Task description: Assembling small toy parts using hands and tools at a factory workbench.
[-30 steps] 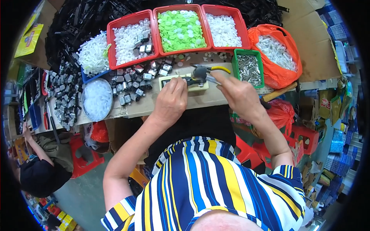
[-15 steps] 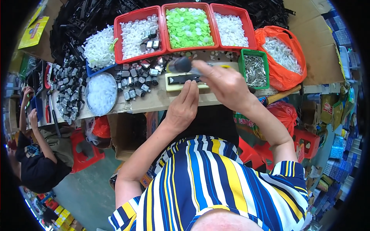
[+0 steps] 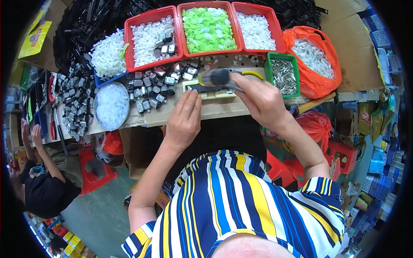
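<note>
Near the upper middle of the frame, a dark-headed tool (image 3: pixel 220 77) is smeared by blur; most of its grip is hidden inside the right hand (image 3: pixel 263 101), whose fingers are closed around it. Its head covers part of a slim black part (image 3: pixel 210 89), which lies in a cream block (image 3: pixel 217 95) just below, so the part's full shape is hard to make out. The left hand (image 3: pixel 183 122) has its fingers straight and together, tips at the block's left end (whether they pinch anything I cannot tell). Behind the right hand show yellow-handled pliers (image 3: pixel 252 74), partly covered.

Across the top, the left red tray (image 3: pixel 127 47) holds white pieces with a few silver-and-black units on them, the middle tray (image 3: pixel 180 30) green discs mixed with whitish ones, and the right tray (image 3: pixel 278 36) small white pieces. To the right, a green box (image 3: pixel 296 71) holds metal pins and an orange bag (image 3: pixel 335 64) pale pieces. At upper left, a blue tray (image 3: pixel 103 81) lies mostly buried under white pieces; below it, a round dish (image 3: pixel 127 101) holds translucent ones. A co-worker (image 3: pixel 49 189) is cut off by the dark rim at lower left.
</note>
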A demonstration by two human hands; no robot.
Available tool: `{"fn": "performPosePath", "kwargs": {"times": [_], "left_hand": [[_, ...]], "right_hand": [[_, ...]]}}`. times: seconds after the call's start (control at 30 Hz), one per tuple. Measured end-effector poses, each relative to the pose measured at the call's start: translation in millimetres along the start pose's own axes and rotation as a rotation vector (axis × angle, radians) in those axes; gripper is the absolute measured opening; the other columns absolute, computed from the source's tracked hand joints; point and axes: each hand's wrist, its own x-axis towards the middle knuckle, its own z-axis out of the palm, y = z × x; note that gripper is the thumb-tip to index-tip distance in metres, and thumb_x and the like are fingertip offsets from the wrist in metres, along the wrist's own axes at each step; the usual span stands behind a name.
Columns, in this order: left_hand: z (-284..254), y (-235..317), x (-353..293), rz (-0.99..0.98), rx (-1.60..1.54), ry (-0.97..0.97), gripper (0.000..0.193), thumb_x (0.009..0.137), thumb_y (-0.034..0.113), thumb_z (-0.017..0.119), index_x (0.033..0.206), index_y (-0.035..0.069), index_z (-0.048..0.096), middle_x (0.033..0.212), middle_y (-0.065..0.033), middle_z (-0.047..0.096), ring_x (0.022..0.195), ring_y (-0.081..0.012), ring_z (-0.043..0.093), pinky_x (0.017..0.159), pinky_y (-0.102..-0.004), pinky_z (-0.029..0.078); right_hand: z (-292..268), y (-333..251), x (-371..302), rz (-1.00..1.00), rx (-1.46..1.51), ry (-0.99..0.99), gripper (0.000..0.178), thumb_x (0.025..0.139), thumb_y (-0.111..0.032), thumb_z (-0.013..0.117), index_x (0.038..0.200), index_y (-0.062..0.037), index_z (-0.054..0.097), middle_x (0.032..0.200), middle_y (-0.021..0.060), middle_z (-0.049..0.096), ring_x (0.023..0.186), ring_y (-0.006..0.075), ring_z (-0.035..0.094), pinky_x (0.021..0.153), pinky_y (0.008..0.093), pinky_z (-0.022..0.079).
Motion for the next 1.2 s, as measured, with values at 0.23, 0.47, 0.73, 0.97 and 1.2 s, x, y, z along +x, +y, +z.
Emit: {"fn": "performPosePath", "kwargs": {"times": [0.23,0.47,0.73,0.97,1.2], "left_hand": [[-1.3,0.2,8.5,-0.009,0.001,-0.002,0.033,0.081,-0.002,0.066,0.113,-0.008,0.066,0.117,-0.0194,0.064,0.113,-0.0358,0.062,0.093,-0.0419,0.053],[14.7,3.1,29.2,0.085,-0.006,-0.053,0.031,0.082,-0.003,0.069,0.112,-0.008,0.066,0.117,-0.0181,0.064,0.113,-0.0351,0.062,0.094,-0.0432,0.051],[21.1,3.7,28.3,0.109,-0.007,-0.043,0.029,0.081,-0.002,0.07,0.109,-0.009,0.067,0.116,-0.0197,0.064,0.11,-0.0348,0.063,0.093,-0.0416,0.052],[16.7,5.3,29.5,0.117,-0.036,-0.05,0.026,0.081,-0.004,0.07,0.106,-0.01,0.067,0.112,-0.0194,0.065,0.108,-0.0353,0.064,0.092,-0.042,0.053],[16.3,4.8,36.6,0.068,-0.095,-0.034,0.027,0.08,-0.004,0.073,0.107,-0.007,0.069,0.11,-0.0173,0.066,0.105,-0.0348,0.065,0.09,-0.0415,0.054]], "right_hand": [[-5.1,-2.0,-23.7,0.093,-0.054,-0.096,0.039,0.089,-0.008,0.068,0.127,-0.0072,0.06,0.08,0.0163,0.066,0.068,0.0341,0.066,0.06,0.0439,0.05],[-10.1,6.4,-31.9,0.193,-0.079,-0.133,0.041,0.088,-0.004,0.068,0.129,-0.0065,0.061,0.085,0.0171,0.069,0.07,0.0349,0.067,0.062,0.0442,0.053],[-19.9,12.9,-44.8,0.205,-0.145,-0.063,0.039,0.089,-0.007,0.07,0.126,-0.007,0.059,0.074,0.0134,0.063,0.063,0.0315,0.064,0.055,0.043,0.05],[-16.7,29.3,-54.1,0.393,-0.067,-0.196,0.033,0.094,-0.015,0.065,0.125,-0.0084,0.06,0.086,0.0196,0.067,0.076,0.0378,0.068,0.063,0.0466,0.052],[-70.3,132.4,-37.6,0.578,-0.146,0.185,0.027,0.096,-0.019,0.062,0.112,0.0032,0.066,0.095,0.0225,0.067,0.086,0.039,0.066,0.076,0.0428,0.05]]}}
